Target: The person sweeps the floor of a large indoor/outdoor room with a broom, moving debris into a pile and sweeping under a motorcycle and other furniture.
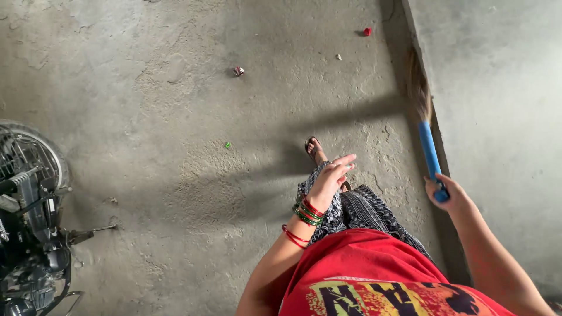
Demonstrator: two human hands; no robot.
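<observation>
Head view: right grip (446,193) clamped on blue broom handle (429,153), left grip (331,177) apart, empty

My right hand (446,192) sits at the right of the frame, closed around the lower end of the broom handle (429,153). The broom bristles (418,88) extend above it toward the upper right, against the base of the wall (503,105), which occupies the right edge. My left hand (332,178) is at centre frame, fingers spread, above my knee. My foot (314,149) stands on the floor (175,117) just above that hand. Small scraps of litter (238,71) lie on the floor in the upper centre, well apart from one another. A motorcycle (29,222) stands at the lower left edge.
</observation>
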